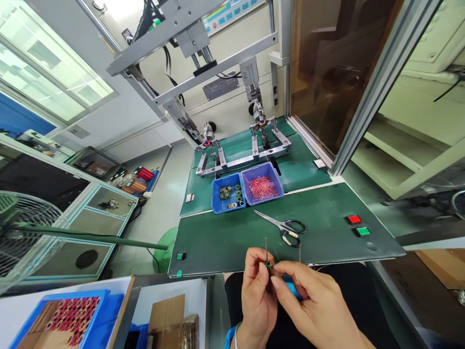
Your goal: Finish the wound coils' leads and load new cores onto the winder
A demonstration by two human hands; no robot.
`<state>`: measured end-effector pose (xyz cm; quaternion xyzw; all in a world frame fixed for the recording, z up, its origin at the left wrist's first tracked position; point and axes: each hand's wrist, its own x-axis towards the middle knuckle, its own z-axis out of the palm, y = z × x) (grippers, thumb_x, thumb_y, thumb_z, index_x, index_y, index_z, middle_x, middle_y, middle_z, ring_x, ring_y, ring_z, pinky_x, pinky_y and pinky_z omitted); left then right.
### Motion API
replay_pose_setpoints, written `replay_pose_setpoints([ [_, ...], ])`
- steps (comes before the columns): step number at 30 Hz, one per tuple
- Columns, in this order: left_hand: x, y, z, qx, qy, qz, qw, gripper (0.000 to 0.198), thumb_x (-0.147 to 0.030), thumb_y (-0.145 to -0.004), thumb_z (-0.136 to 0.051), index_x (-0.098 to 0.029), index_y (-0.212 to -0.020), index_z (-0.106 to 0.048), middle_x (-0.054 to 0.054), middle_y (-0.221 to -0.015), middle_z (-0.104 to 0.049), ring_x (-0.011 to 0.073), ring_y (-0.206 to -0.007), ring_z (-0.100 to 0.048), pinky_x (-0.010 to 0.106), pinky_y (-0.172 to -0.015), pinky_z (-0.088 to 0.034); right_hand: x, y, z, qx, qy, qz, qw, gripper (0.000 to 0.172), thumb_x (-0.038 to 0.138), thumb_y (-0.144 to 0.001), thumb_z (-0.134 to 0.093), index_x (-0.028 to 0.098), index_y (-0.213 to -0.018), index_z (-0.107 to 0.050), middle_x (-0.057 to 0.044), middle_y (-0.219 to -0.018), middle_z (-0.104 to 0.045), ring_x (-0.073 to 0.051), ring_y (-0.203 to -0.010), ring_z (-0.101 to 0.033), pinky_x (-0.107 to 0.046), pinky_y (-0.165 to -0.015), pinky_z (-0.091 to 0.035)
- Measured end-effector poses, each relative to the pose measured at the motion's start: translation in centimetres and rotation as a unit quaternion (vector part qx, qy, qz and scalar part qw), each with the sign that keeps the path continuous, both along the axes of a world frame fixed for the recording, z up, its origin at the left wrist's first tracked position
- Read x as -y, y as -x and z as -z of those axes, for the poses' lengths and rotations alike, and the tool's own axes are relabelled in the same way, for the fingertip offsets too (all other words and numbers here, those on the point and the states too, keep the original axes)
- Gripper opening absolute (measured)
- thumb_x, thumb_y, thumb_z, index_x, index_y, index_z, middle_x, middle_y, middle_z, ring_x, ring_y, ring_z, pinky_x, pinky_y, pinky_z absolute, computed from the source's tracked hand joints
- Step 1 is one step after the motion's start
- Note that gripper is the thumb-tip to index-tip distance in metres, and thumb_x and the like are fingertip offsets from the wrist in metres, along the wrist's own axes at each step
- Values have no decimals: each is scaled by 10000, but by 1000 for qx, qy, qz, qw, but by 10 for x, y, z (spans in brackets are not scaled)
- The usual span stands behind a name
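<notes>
My left hand [256, 286] pinches a small round wound coil part [268, 264] with a thin shaft sticking up from it, just off the near edge of the green bench [232, 237]. My right hand [308, 300] is closed beside it, its thumb and forefinger touching the part from the right. A fine wire [300, 252] runs up from near the right fingers. Something blue [292, 290] shows under the right hand. Black-handled scissors [285, 226] lie on the bench just beyond both hands.
Two blue bins sit mid-bench: the left bin [228, 193] holds small parts, the right bin [262, 182] holds pink wire pieces. A winding machine [240, 145] stands behind. Red [353, 219] and green [363, 231] buttons are at right. A fan [25, 237] and a tray of coils [69, 317] lie at left.
</notes>
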<state>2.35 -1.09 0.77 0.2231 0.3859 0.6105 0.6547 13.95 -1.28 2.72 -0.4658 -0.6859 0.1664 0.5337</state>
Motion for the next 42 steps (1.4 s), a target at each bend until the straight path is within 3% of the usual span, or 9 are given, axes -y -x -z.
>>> replay_pose_setpoints([
  [3, 1, 0, 2, -8, -4, -3, 1000, 220, -383, -756, -818, -221, -809, -679, -8, -785, -559, 101, -658, -485, 195, -610, -452, -1, 4, 4, 9, -12, -1, 1000, 162, 98, -914, -484, 190, -882, -613, 18, -660, -673, -64, -397, -478, -173, -437, -423],
  [9, 4, -4, 4, 29, -2, 4, 1000, 182, -372, -774, -804, -240, -818, -686, -15, -809, -555, 96, -646, -493, 226, -632, -467, -2, 7, 10, 29, -2, -8, 1000, 200, 80, -897, -443, 200, -766, -537, 56, -553, -510, -64, -394, -443, -170, -423, -378],
  [16, 11, -11, 8, 43, 1, -17, 999, 172, -346, -768, -813, -235, -820, -692, -10, -816, -566, 99, -655, -496, 220, -618, -456, 1, 5, 5, 10, -5, -9, 1000, 196, 80, -886, -452, 209, -753, -515, 74, -530, -485, -56, -384, -434, -164, -428, -372],
  [21, 5, -9, 4, 48, 12, 11, 999, 233, -389, -790, -794, -187, -784, -678, -12, -732, -566, 67, -571, -461, 171, -564, -423, 7, 2, 2, 14, -1, -80, 997, 218, 72, -871, -443, 203, -738, -555, 77, -513, -470, -60, -397, -442, -172, -452, -390],
  [24, -1, -5, 2, 61, -4, 38, 997, 231, -401, -822, -760, -185, -793, -681, -27, -689, -556, 34, -462, -374, 152, -466, -343, 11, -4, 3, -9, 19, -110, 994, 205, 96, -880, -488, 207, -735, -583, 95, -488, -399, -60, -380, -397, -171, -429, -370],
  [29, -3, -2, 4, 43, -27, 41, 998, 199, -376, -848, -740, -184, -814, -701, -8, -742, -591, 39, -505, -440, 156, -520, -379, 10, -13, 10, -108, 75, -56, 990, 103, 160, -921, -556, 228, -905, -632, 117, -505, -277, -70, -365, -333, -161, -365, -311],
  [32, -2, -2, 6, 38, -37, 40, 998, 173, -363, -861, -727, -195, -820, -709, -13, -747, -569, 50, -542, -459, 164, -561, -405, 7, -12, 13, -108, 106, -46, 987, 86, 192, -914, -585, 216, -970, -647, 115, -539, -235, -73, -379, -333, -152, -371, -320],
  [38, 1, -3, 7, 52, -14, 60, 997, 186, -376, -828, -756, -193, -809, -725, 28, -966, -576, 103, -724, -521, 233, -718, -471, 3, 0, 14, -73, 144, -81, 984, 113, 206, -907, -558, 177, -919, -666, 101, -548, -343, -77, -432, -348, -165, -397, -324],
  [42, -1, -2, 4, 67, -14, 84, 994, 243, -411, -796, -781, -173, -802, -733, 31, -910, -566, 120, -746, -523, 244, -730, -466, -1, -1, 8, -78, 213, -126, 966, 217, 240, -920, -517, 196, -708, -540, 85, -565, -359, -76, -470, -346, -180, -445, -319],
])
